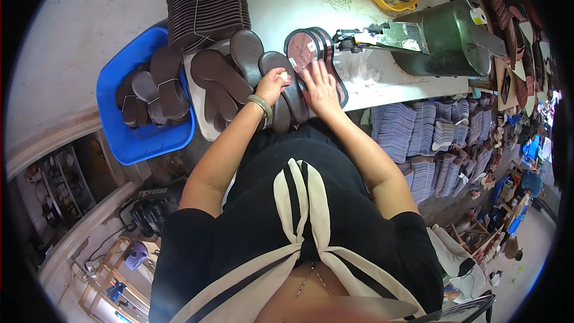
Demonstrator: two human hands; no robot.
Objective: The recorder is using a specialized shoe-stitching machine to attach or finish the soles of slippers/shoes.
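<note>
Tied bundles in the tub at ten o'clock look finished and loose insoles at eleven look left, while at twelve the left hand pinches a white scrap and the right hand spreads flat over pink insoles.

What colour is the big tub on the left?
Blue: the tub shows best in the head view.

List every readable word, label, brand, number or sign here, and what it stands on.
Red insole: small white labels and faint print, too small to read.
Green machine: pale label, too small to read.
Black object: white lettering, too blurred to quote.
Nothing else legible.
</note>
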